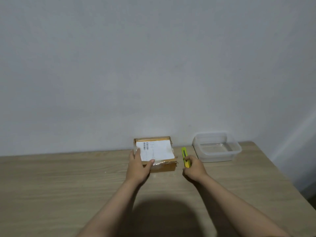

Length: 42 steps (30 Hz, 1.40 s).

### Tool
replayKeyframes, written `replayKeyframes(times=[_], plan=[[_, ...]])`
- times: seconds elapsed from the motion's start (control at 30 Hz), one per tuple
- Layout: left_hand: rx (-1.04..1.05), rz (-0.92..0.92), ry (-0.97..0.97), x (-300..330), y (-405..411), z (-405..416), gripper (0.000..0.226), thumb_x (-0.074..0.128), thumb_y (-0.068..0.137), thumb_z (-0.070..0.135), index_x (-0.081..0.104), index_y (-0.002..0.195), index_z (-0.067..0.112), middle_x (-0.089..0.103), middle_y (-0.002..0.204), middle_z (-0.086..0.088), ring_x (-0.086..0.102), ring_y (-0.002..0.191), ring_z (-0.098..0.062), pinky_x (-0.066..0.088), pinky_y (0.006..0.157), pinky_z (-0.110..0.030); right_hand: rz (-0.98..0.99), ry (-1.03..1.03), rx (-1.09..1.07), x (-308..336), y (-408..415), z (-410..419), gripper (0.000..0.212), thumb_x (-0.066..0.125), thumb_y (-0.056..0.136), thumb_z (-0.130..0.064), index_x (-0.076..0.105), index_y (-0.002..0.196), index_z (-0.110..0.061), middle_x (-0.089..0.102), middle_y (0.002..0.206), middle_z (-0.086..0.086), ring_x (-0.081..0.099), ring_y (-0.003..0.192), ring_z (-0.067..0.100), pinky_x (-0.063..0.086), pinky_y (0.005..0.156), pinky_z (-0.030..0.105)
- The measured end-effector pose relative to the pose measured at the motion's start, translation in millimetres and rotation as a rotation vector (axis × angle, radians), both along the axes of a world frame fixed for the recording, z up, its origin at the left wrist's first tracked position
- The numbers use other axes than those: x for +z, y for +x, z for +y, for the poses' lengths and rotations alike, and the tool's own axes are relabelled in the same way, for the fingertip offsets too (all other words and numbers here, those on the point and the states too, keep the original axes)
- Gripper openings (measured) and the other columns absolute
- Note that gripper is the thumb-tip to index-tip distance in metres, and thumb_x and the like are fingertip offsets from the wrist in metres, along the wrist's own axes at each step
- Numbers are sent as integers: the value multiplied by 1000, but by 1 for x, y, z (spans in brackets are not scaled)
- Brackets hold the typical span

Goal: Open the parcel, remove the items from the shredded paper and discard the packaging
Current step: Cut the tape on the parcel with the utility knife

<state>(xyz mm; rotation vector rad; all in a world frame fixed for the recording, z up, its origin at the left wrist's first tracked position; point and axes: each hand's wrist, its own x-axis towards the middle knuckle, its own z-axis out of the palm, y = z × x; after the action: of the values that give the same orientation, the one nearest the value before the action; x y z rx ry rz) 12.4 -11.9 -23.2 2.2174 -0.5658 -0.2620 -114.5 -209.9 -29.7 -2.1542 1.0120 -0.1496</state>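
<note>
Head view: parcel (154, 153) sits sealed at the tabletop's (68, 177) far edge. My left hand (139, 165) clamps its near-left corner; right hand (193, 169) grips the knife (185, 157). Slice the tape shallow, blade away from my fingers.

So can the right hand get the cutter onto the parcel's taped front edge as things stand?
Probably yes. The right hand grips the yellow utility knife just right of the cardboard parcel, nothing between. The left hand covers only the tape's left end.
</note>
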Motion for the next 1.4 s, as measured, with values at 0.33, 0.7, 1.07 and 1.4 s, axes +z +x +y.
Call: replayKeyframes(times=[0.33, 0.7, 1.07, 1.4], plan=[[12, 47, -68, 1, 0, 1, 83, 67, 81, 44, 27, 145, 10, 23, 151, -12, 29, 138, -26, 31, 107, -33, -370, 93, 124, 42, 18, 19, 38, 71, 76, -4, 62, 112, -14, 50, 70, -5, 47, 59, 4, 44, 63, 15], [24, 142, -68, 10, 11, 2, 90, 78, 70, 42, 32, 142, 13, 44, 143, -7, 43, 128, -22, 37, 102, -30, -314, 162, 204, 22, 39, 34, 33, 66, 82, -29, 52, 111, -35, 60, 118, -4, 57, 108, 16, 47, 93, 30], [64, 149, -133, 29, -64, 41, 90, 83, 65, 37, 38, 140, 17, 47, 140, -3, 45, 126, -19, 38, 100, -28, -385, 185, 213, 41, -40, 68, 33, 67, 82, -18, 56, 113, -24, 63, 104, -8, 60, 90, 10, 45, 72, 8], [28, 146, -64, 6, -150, 82, 90, 81, 63, 45, 38, 139, 21, 46, 137, -4, 45, 125, -17, 36, 96, -24, -415, 378, 162, 17, -133, 106, 33, 67, 82, -3, 55, 104, -25, 63, 112, -1, 61, 102, 10, 50, 91, 27]])
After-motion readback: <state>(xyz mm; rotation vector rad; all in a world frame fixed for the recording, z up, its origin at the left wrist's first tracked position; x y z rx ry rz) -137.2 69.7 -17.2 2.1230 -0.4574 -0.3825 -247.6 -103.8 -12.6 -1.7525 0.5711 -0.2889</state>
